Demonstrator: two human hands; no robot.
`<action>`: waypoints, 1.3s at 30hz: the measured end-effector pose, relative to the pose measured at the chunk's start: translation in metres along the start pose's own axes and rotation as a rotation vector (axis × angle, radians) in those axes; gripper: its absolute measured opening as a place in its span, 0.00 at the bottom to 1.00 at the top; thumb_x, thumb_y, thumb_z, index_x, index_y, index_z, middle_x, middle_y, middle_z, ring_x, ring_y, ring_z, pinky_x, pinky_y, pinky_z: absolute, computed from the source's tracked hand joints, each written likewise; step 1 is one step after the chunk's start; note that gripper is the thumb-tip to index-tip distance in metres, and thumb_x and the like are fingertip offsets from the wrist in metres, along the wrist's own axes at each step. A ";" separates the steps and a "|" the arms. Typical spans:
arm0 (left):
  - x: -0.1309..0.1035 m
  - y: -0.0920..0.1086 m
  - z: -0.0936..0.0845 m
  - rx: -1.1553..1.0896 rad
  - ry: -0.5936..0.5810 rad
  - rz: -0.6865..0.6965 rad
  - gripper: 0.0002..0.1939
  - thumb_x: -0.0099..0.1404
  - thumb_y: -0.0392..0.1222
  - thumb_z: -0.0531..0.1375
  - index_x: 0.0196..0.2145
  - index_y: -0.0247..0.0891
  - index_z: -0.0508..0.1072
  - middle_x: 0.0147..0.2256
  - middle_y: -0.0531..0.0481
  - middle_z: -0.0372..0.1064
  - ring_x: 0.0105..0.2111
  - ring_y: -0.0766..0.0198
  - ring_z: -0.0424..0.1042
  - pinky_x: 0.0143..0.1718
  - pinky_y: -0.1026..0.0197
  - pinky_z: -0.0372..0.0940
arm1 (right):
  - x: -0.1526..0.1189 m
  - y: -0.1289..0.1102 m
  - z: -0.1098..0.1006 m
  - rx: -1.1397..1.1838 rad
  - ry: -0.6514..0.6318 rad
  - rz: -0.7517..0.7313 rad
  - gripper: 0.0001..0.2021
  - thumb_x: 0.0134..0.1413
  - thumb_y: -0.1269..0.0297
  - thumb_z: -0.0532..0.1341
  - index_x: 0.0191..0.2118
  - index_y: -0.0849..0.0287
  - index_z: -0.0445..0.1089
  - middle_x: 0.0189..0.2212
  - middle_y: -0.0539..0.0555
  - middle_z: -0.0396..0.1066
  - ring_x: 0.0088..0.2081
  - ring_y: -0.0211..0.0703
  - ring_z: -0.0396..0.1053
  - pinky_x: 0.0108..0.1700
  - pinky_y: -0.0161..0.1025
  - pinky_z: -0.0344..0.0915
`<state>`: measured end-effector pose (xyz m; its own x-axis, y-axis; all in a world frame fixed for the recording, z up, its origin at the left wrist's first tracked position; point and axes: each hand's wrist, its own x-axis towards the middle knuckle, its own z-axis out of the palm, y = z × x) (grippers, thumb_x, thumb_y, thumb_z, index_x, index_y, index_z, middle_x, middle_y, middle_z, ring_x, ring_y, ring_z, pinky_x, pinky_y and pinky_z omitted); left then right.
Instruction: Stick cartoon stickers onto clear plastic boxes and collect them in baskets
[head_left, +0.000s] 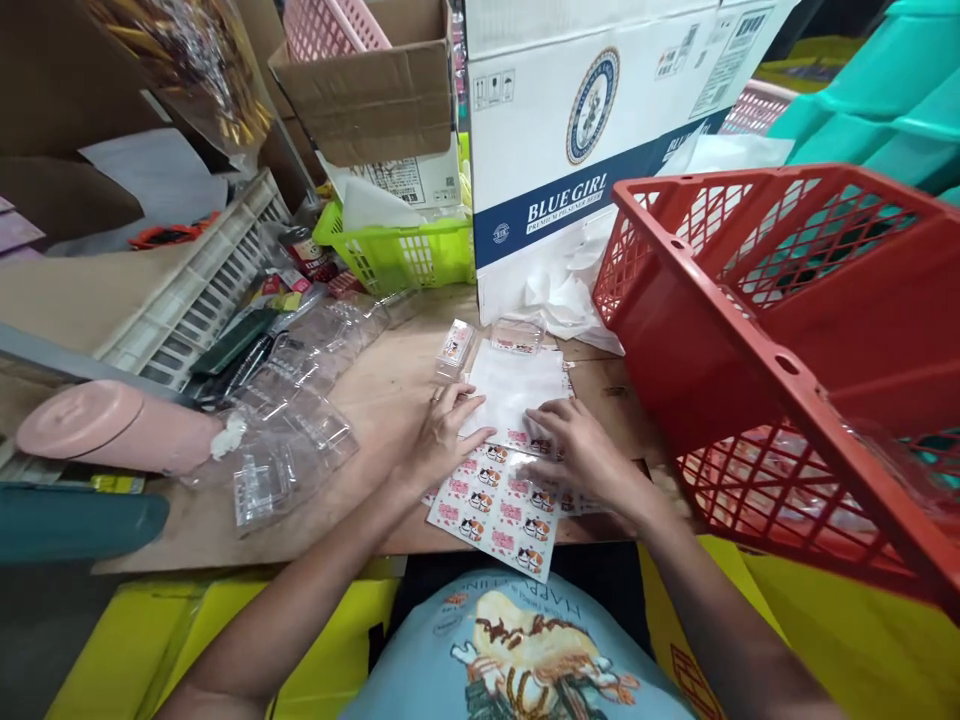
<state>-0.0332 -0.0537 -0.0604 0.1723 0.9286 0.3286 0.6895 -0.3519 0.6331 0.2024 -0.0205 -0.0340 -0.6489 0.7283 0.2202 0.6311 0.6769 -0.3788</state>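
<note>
A sheet of cat stickers (487,500), with printed cats and pink lettering, lies at the table's front edge. On top of its far part is a white backing sheet (510,385) with a printed strip along its near edge. My left hand (442,430) rests at the left edge of the white sheet, fingers spread and thumb reaching over the stickers. My right hand (581,450) is at the right side, fingers bent over the printed strip, thumb apart and slightly blurred. Just beyond the sheets are a small clear plastic box with a cat label (455,345) and another clear box (517,335).
Several clear plastic boxes (292,430) lie at the left beside a pink bottle (112,425). A large red basket (652,370) stands close on the right. At the back are a white-and-blue carton (547,120), a lime basket (412,255) and crumpled white paper (562,295).
</note>
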 end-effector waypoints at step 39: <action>-0.052 0.074 0.007 -1.458 0.117 -0.876 0.19 0.57 0.38 0.70 0.46 0.34 0.74 0.50 0.39 0.75 0.50 0.55 0.75 0.60 0.50 0.63 | -0.001 -0.027 0.046 -0.149 0.209 -0.033 0.13 0.64 0.70 0.55 0.27 0.60 0.70 0.26 0.57 0.69 0.33 0.47 0.62 0.39 0.44 0.59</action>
<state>0.0134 -0.1275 -0.0355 0.0258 0.8990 -0.4373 -0.6364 0.3521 0.6863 0.1662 -0.0440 -0.0656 -0.5785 0.7010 0.4170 0.6766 0.6980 -0.2347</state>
